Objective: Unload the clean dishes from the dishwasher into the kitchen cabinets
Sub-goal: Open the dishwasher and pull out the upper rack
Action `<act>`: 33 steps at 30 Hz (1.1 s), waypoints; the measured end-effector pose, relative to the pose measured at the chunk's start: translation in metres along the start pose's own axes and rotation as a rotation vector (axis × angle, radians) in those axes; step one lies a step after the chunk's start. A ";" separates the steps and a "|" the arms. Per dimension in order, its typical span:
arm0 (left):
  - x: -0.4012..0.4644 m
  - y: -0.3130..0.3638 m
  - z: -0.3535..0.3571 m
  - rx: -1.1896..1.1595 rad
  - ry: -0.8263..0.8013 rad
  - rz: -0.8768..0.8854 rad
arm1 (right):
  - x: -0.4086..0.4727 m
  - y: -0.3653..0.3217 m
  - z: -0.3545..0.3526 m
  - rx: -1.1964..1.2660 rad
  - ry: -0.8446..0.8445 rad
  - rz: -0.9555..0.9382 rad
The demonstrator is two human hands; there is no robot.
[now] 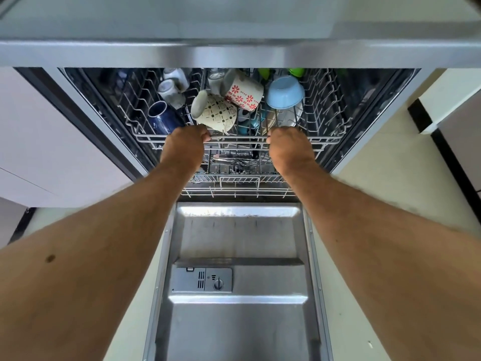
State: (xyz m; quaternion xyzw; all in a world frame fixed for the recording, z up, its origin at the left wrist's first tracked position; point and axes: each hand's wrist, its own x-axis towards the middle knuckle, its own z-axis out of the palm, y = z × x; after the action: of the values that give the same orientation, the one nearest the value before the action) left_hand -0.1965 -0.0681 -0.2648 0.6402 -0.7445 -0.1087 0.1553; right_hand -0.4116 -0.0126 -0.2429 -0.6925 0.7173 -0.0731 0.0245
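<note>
1. Both my hands are on the front rail of the upper rack [234, 138]; left hand [186, 142] and right hand [289, 144] each have fingers curled around the wire, clamped on it, 1 toward each side of the middle.
2. Dishwasher door [239, 282] is folded flat down below my arms; upper rack sits mostly inside the tub, under the counter edge [234, 54].
3. Clean dishes are all in the rack: cream patterned mug [216, 110], red-flower mug [243, 93], blue bowl [285, 92], dark blue mug [162, 117], grey cups [171, 88] at the back left. Cutlery [234, 161] shows in the lower rack.
4. Step in hand, my read: sliding the upper rack out; nothing unloaded yet.
5. Next move calls for an even, straight pull on both sides so the mugs don't knock together, then letting go to lift 1 piece.
</note>
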 end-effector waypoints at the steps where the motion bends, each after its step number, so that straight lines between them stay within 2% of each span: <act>1: -0.001 0.000 0.000 -0.013 0.001 -0.009 | -0.001 -0.001 -0.002 0.006 -0.007 0.001; 7: -0.019 0.000 -0.003 0.022 -0.010 0.029 | -0.019 -0.003 -0.005 0.003 -0.041 0.013; 15: -0.056 -0.005 -0.005 -0.068 0.017 0.061 | -0.057 -0.012 -0.002 -0.009 -0.028 0.020; 24: -0.123 -0.011 -0.011 -0.153 0.016 0.055 | -0.114 -0.021 0.001 -0.057 0.010 0.005; 33: -0.197 -0.013 -0.012 -0.129 0.022 0.068 | -0.182 -0.028 0.005 -0.127 -0.002 0.006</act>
State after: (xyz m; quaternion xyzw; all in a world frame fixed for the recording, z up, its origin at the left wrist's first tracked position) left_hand -0.1544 0.1249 -0.2760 0.6043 -0.7555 -0.1443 0.2079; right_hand -0.3759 0.1681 -0.2556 -0.6905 0.7226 -0.0265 -0.0184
